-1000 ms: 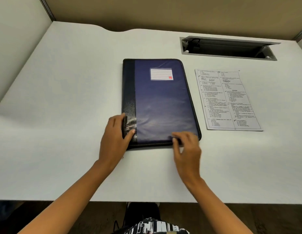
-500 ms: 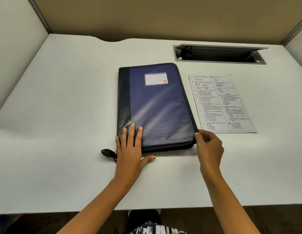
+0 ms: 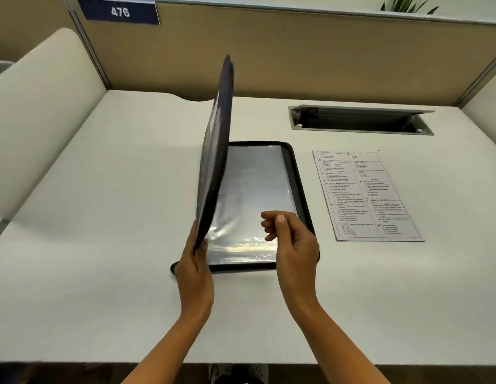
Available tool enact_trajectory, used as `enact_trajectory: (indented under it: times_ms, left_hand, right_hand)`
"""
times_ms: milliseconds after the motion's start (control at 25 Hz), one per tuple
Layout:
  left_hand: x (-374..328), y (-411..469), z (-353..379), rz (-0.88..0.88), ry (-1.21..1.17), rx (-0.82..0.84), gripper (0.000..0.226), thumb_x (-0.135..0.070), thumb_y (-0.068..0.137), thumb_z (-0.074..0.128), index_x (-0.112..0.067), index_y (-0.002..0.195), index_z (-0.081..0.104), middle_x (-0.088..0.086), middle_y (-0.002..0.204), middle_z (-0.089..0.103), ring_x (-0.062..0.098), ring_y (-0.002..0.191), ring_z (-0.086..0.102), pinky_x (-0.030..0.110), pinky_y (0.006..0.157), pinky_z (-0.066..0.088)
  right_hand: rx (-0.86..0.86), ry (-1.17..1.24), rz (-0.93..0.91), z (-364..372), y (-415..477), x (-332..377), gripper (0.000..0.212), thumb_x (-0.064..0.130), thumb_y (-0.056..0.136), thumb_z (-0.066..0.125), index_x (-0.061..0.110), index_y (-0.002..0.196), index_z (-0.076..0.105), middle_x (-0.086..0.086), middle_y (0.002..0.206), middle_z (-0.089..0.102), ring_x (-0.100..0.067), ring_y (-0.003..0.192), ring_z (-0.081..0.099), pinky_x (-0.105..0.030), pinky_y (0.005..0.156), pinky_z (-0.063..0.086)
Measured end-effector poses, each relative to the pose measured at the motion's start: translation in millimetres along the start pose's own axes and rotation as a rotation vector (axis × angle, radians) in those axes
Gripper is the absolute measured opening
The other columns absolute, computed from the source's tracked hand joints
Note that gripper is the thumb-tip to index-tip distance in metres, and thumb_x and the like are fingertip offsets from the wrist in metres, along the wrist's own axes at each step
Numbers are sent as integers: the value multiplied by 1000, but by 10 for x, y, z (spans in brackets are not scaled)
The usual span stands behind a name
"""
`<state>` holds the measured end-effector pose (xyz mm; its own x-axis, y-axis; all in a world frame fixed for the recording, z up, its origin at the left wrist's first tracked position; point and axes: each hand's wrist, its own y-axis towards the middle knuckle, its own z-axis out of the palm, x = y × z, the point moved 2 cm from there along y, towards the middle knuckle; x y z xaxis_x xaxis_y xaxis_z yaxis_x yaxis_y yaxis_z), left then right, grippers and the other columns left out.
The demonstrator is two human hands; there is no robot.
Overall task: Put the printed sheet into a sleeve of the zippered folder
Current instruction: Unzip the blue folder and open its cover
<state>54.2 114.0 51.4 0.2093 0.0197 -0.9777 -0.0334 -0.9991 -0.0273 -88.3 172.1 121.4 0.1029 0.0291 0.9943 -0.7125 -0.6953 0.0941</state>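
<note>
The dark blue zippered folder [image 3: 293,173] lies in the middle of the white desk with its front cover [image 3: 217,151] lifted almost upright. My left hand [image 3: 195,268] grips the near corner of that cover. Clear plastic sleeves [image 3: 255,187] show inside, lying on the folder's back half. My right hand [image 3: 292,242] hovers over the sleeves' near right corner, fingers loosely curled and holding nothing. The printed sheet [image 3: 365,194] lies flat on the desk just right of the folder, untouched.
A grey cable tray with a raised flap [image 3: 360,120] is set into the desk [image 3: 102,217] at the back right. Tan partition walls [image 3: 296,51] enclose the desk; a cream side panel [image 3: 41,106] stands at the left.
The folder was shut flat; now its cover stands raised. My left hand went from pressing the cover to holding its edge. My right hand left the folder's right corner and moved above the sleeves.
</note>
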Motion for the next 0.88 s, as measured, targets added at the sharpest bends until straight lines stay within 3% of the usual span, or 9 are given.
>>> enact_trajectory:
  times_ms: [80, 200, 240, 360, 440, 520, 680, 800, 880]
  left_hand:
    - [-3, 22, -81, -160, -99, -116, 84, -67, 79, 30, 3, 120, 52, 8, 83, 63, 26, 91, 61, 34, 87, 50]
    - [44, 68, -171, -381, -222, -192, 99, -73, 74, 26, 6, 131, 40, 23, 98, 60, 41, 103, 56, 55, 103, 37]
    - [63, 92, -209, -429, -254, -216, 98, -74, 76, 25, 3, 135, 38, 23, 106, 61, 39, 104, 57, 53, 101, 41]
    - [140, 190, -336, -546, -363, -312, 79, -70, 87, 27, -9, 133, 46, 8, 75, 54, 18, 62, 54, 29, 61, 46]
    - [184, 255, -408, -615, -487, -365, 74, -66, 91, 30, -10, 136, 44, 11, 104, 64, 28, 90, 65, 35, 78, 50]
    - [252, 323, -481, -654, -579, -395, 64, -57, 95, 34, -10, 139, 40, 11, 132, 54, 29, 118, 56, 34, 94, 45]
    - [407, 367, -606, -685, -515, -406, 47, -32, 102, 38, 2, 135, 39, 7, 100, 57, 17, 86, 58, 28, 90, 43]
    - [429, 351, -609, -662, -262, -524, 46, -21, 100, 43, 2, 138, 33, 17, 123, 51, 29, 103, 55, 34, 90, 46]
    - [337, 337, -549, -538, -91, -583, 62, -17, 97, 49, 0, 146, 14, 18, 145, 28, 31, 118, 46, 35, 95, 44]
  right_hand:
    - [72, -52, 22, 93, -24, -152, 25, 16, 98, 47, 18, 90, 70, 5, 81, 71, -7, 80, 67, -16, 68, 52]
    - [137, -200, -4, 196, -14, -406, 18, 16, 95, 51, 21, 93, 68, 8, 85, 71, -5, 83, 66, -11, 70, 49]
    - [150, -262, -17, 220, -6, -495, 17, 15, 94, 52, 20, 96, 68, 8, 89, 71, -5, 86, 65, -9, 71, 48]
    - [232, -439, -29, 231, 5, -774, 23, 13, 95, 52, 18, 115, 63, 7, 108, 65, -8, 105, 59, -15, 90, 46]
    - [335, -531, -88, 207, -15, -933, 34, 10, 96, 50, 16, 129, 55, 4, 126, 58, -11, 123, 49, -23, 104, 40]
    - [425, -600, -179, 188, -59, -1040, 41, 11, 97, 48, 15, 138, 47, 3, 142, 48, -9, 138, 33, -27, 114, 31]
    - [429, -699, -305, 163, -128, -1124, 41, 17, 99, 47, 18, 140, 45, 7, 148, 40, -5, 142, 25, -19, 117, 19]
    - [414, -725, -339, 154, -126, -1124, 40, 17, 98, 49, 16, 138, 47, 6, 146, 44, -8, 141, 29, -18, 116, 19]
    - [401, -721, -362, 154, -96, -1103, 37, 14, 97, 51, 14, 134, 52, 2, 141, 50, -12, 137, 38, -23, 115, 27]
